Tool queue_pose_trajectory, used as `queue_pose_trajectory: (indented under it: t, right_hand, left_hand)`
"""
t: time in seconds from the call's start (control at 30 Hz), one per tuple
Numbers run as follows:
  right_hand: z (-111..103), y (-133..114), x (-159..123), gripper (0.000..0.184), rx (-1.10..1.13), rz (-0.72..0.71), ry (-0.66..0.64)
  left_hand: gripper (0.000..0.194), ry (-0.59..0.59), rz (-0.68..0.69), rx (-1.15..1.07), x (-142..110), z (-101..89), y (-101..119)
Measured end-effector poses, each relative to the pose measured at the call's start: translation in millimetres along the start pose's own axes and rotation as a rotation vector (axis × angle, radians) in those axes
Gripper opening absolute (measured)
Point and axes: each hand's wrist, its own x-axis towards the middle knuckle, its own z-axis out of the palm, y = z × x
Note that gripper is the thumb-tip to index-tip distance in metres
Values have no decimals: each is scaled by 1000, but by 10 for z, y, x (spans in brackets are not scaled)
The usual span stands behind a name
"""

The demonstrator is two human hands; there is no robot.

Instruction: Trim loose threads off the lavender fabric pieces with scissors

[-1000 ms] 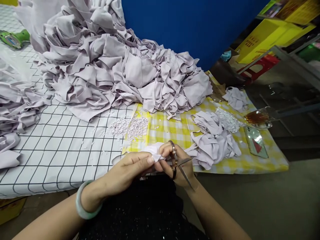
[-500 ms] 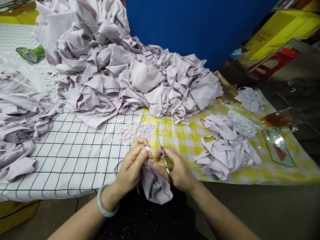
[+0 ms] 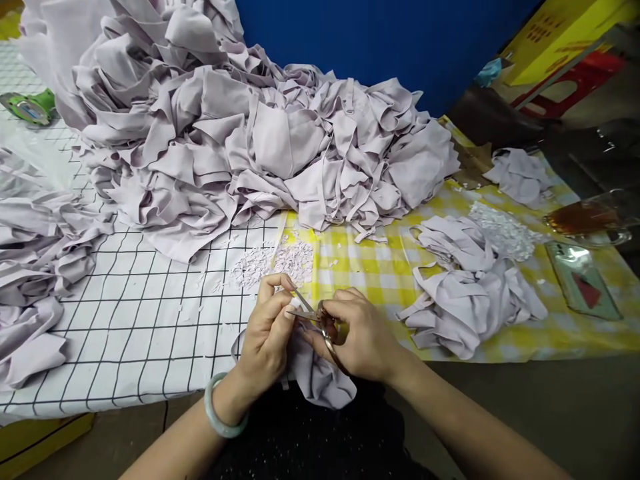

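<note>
My left hand [image 3: 267, 330], with a pale green bangle [image 3: 219, 417] on the wrist, pinches the top edge of a lilac fabric piece [image 3: 314, 373] that hangs down over my lap. My right hand [image 3: 357, 337] grips small scissors [image 3: 311, 319]; their blades are spread and point left at the spot my left fingers hold. Just beyond my hands lies a small heap of tiny fabric snippets [image 3: 273, 261] on the table.
A big pile of lilac fabric [image 3: 225, 127] fills the back of the grid-patterned table [image 3: 125, 333]. Smaller lilac heaps lie at left [image 3: 35, 267] and on the yellow check cloth [image 3: 473, 287]. A phone [image 3: 583, 290], a glass cup [image 3: 590, 217] and a green tool [image 3: 27, 107] sit around.
The scissors swung from pointing down-right to pointing left at the fabric edge, blades now spread. The fabric piece dropped to hang over my lap. Both hands shifted slightly.
</note>
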Motion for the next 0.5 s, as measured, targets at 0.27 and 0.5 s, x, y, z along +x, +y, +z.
queue_pose_trajectory:
  t: [0.27,0.5]
  right_hand:
    - [5,11,13,31,-4,-37,33]
    - [32,1,30,34,-10,-32,22]
  left_hand:
    - [28,-15,4,15,-12,25,-41]
    - [30,-7,17,32,-24,37,-31]
